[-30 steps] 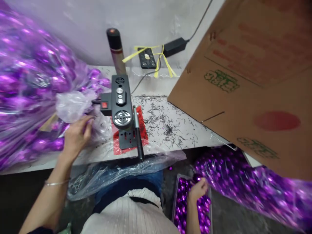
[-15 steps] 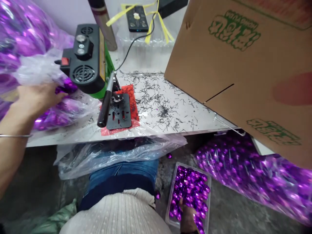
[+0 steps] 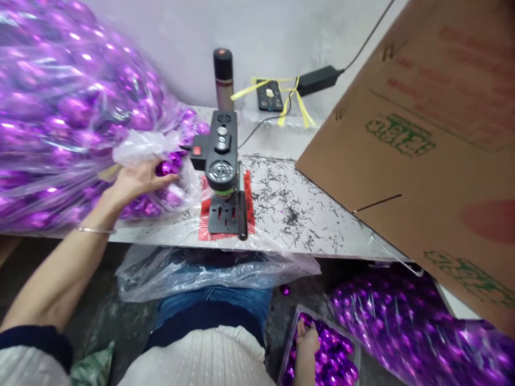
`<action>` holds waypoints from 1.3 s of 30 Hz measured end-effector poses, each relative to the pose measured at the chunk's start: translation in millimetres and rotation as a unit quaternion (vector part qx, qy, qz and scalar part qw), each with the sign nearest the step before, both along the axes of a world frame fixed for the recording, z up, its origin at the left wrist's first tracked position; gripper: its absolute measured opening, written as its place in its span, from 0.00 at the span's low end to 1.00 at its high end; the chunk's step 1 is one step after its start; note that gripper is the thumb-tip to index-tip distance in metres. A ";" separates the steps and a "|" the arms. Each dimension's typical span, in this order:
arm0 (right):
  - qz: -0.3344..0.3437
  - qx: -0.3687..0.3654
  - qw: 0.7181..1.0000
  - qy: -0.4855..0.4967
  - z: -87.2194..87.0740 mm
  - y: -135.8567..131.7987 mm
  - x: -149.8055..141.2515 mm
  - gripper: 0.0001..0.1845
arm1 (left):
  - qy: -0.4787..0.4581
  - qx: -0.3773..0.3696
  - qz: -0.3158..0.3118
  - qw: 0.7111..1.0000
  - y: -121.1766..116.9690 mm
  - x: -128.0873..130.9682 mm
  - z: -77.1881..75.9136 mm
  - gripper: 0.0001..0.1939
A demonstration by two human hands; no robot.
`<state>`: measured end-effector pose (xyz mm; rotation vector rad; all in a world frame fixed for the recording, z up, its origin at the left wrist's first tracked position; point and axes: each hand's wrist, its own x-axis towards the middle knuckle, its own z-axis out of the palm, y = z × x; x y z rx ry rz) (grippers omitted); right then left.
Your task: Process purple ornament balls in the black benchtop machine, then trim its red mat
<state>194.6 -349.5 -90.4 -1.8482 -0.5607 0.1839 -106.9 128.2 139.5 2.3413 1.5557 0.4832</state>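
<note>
My left hand reaches into the open mouth of a big clear plastic bag full of shiny purple balls on the table's left. Its fingers pinch one purple ball beside a small black machine with a red switch. That machine stands on a black base plate over a red sheet. Down by my right knee, my right hand rests among purple balls in a clear tray on the floor, fingers curled around them.
A large cardboard box leans over the table's right side. Black wire bits litter the white tabletop. A spray can, a phone and a power adapter stand at the back. Another bag of purple balls lies on the floor.
My left hand has come forward out of the bag's side to its mouth with a purple ball pinched in it. My right hand stays in the floor tray. The view has swung back up.
</note>
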 end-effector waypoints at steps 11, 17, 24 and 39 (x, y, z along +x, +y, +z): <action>-0.172 0.131 0.973 -0.078 114.0 137.5 35.0 0.25 | -0.592 -0.424 0.060 0.683 -139.0 24.5 -60.2 0.35; 0.015 0.169 0.968 -0.183 154.9 197.4 -28.5 0.14 | -0.569 -0.393 0.083 0.718 -154.0 60.0 -81.8 0.34; 0.126 0.119 0.962 -0.211 144.8 197.4 -58.8 0.18 | -0.296 -0.090 -0.001 0.951 -135.1 79.7 -98.0 0.29; 0.098 0.110 0.960 -0.240 154.6 192.1 -43.6 0.18 | -0.256 -0.040 -0.086 0.962 -128.3 79.6 -91.2 0.26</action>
